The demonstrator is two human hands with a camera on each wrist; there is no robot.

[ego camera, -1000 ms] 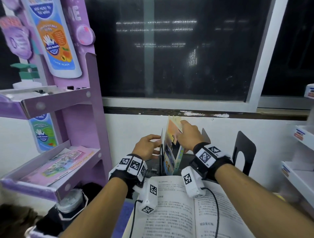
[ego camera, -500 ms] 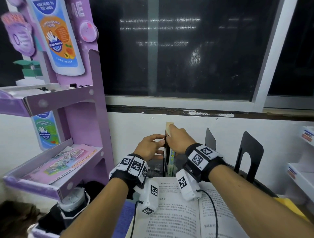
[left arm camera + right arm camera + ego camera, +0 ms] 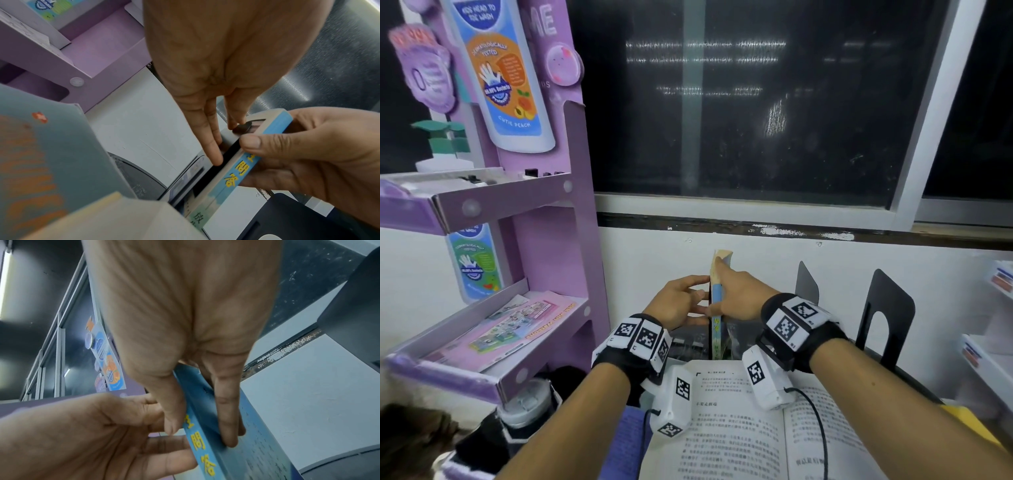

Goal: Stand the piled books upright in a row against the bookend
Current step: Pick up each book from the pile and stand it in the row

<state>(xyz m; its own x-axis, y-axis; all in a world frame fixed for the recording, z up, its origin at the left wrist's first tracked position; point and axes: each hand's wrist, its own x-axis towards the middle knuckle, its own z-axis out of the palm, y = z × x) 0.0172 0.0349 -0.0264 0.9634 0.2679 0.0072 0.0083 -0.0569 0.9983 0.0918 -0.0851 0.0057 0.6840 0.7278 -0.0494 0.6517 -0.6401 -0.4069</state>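
A thin book with a blue spine (image 3: 717,301) stands upright near the wall, edge-on to me. My right hand (image 3: 734,298) pinches it, with the thumb (image 3: 170,420) at the spine (image 3: 198,444) and the fingers (image 3: 228,426) flat on the right cover. My left hand (image 3: 688,301) reaches in from the left. Its straight fingers (image 3: 211,146) lie against a black bookend plate (image 3: 228,154) beside the book (image 3: 242,175). An open book (image 3: 739,428) lies flat in front, under my wrists. A grey-green book with orange letters (image 3: 41,162) lies close below the left wrist.
Two spare bookends stand to the right, one grey (image 3: 808,284) and one black (image 3: 887,315). A purple display shelf (image 3: 493,205) with leaflets rises on the left. The white wall (image 3: 654,260) and a dark window are just behind. White bins (image 3: 993,359) line the right edge.
The book leaned with its picture cover towards me; my right hand has swung it left, and it now stands upright and edge-on beside my left hand's fingers.
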